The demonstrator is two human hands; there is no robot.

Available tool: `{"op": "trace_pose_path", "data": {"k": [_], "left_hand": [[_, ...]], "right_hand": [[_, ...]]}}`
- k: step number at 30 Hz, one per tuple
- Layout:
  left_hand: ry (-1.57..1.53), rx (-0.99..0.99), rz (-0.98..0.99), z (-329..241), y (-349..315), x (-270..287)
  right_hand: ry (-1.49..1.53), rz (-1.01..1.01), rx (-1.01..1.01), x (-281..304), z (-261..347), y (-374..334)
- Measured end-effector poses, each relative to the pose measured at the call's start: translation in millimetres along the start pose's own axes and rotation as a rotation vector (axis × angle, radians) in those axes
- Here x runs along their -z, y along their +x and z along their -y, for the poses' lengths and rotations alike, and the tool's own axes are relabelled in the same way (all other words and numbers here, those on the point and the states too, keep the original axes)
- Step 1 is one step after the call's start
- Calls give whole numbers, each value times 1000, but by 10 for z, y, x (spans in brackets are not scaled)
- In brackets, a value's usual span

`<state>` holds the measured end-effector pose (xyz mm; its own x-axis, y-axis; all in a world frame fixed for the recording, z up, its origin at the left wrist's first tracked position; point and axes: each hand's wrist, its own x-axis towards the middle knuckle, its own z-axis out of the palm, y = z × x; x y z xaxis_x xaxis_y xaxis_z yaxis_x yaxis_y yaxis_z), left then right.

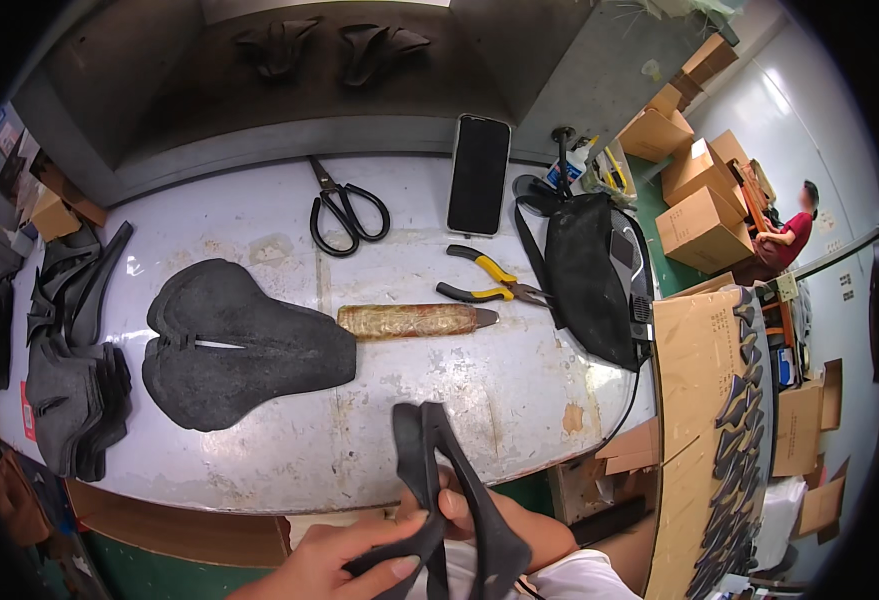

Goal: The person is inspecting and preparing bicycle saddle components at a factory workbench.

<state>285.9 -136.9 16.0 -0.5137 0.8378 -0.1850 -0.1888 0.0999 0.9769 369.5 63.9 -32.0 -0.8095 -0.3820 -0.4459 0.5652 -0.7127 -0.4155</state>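
Pinching a black piece (417,460) between thumb and fingers of the left hand (349,552), gripping it also with the partly hidden right hand (452,504). Holding it by the table's (259,475) near edge, facing stacked pads (259,375), a wrapped tool (404,320), scissors (331,190) and pliers (499,276).

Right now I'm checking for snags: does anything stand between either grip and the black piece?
Nothing visible does: the left grip pinches the black piece directly, and the right grip holds it at its open middle. The pliers and scissors lie farther off on the table.
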Motion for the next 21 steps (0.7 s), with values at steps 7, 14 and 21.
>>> {"op": "trace_pose_path", "data": {"k": [7,14,21], "left_hand": [[61,-97,-86,-41,38,-69],[66,-21,-16,26,36,-16],[-99,-45,-27,99,66,-50]], "right_hand": [[-122,168,127,238,-147,203],[-259,143,11,164,-18,190],[-16,47,201,63,-56,121]]}}
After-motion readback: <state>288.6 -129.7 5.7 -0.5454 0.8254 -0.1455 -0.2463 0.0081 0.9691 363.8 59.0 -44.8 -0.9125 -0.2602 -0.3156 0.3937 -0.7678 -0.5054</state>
